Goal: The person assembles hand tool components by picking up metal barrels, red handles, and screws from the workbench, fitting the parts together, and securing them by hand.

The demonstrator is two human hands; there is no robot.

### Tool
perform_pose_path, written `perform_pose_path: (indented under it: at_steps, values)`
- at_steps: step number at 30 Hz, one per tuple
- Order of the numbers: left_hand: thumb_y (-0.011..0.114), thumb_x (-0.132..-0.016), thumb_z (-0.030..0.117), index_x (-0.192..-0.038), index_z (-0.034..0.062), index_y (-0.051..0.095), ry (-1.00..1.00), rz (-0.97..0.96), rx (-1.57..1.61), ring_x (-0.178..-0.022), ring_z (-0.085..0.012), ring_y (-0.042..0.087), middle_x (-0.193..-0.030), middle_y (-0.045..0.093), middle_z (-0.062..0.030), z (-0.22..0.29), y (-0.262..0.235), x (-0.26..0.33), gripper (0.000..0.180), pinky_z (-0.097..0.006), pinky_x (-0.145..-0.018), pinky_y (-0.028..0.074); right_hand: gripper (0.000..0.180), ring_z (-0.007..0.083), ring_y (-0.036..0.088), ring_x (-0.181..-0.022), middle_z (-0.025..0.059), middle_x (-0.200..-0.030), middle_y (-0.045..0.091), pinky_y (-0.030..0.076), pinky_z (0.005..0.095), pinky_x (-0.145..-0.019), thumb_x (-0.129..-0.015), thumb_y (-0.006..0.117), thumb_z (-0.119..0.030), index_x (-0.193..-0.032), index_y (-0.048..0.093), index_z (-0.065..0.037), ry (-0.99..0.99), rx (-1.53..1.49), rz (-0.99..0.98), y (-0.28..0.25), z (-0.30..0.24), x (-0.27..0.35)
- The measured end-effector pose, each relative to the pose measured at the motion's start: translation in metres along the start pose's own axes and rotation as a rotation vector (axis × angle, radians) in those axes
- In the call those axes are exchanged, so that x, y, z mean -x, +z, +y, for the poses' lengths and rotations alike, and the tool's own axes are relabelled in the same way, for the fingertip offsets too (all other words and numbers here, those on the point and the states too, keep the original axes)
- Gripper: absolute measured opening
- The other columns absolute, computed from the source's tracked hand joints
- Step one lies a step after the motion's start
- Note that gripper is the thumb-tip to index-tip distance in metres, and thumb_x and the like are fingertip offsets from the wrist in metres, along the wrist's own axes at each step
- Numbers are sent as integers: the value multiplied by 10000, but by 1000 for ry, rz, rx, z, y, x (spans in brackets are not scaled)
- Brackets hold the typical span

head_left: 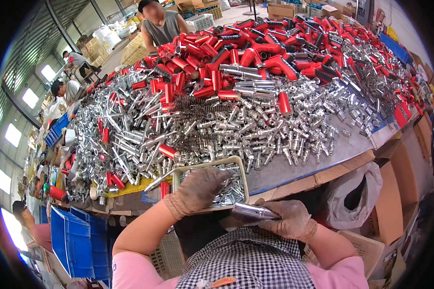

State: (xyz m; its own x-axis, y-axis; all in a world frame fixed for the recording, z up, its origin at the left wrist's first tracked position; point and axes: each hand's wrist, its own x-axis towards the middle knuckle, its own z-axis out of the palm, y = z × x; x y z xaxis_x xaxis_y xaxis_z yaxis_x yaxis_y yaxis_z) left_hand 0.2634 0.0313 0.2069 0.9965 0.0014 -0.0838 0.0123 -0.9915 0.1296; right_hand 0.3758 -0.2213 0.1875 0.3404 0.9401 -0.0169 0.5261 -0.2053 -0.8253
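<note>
My left hand [197, 190], in a worn brown glove, reaches into a small beige tray [178, 174] of small shiny metal parts at the table's near edge; its fingers are curled down among the parts. My right hand [288, 219], also gloved, is closed around a shiny chrome tube [253, 211] held level just below the tray. Beyond the tray lies a large heap of chrome fittings [236, 130] and, further back, a pile of red handles [255, 53].
Dark coil springs [193, 108] lie among the chrome parts. A blue crate [74, 243] stands at my lower left, cardboard boxes [395, 192] and a white bag [352, 192] at my right. A person [160, 26] sits across the table; others work at far left.
</note>
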Motion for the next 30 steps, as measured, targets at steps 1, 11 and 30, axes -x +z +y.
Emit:
perform_pose_path:
  at_steps: [1,11,30]
  values:
    - [568,-827,102,-1193,139,559,-4,43,-85,-823,-261,625,-892,609,-69,-3,-4,5,368,-375,-708,506,423,292,682,-803,157,-878,683,533,351,-713,-747,740,-249,-1124,653,-78,-14,30,7,0,-2,-2]
    - [734,-814,140,-876,60,642,29,458,1034,-933,-257,650,-909,689,-96,37,9,60,137,-368,-800,511,392,285,672,-761,102,-810,681,532,393,-692,-786,693,-365,-1119,647,-162,-76,107,-4,18,-17,-13]
    - [607,-851,244,-959,4,607,-88,-360,108,-922,-263,657,-901,672,-100,88,-5,45,263,-360,-759,535,520,319,646,-688,131,-769,645,505,412,-602,-825,606,-444,-1201,571,-87,-108,460,-158,28,-26,-5]
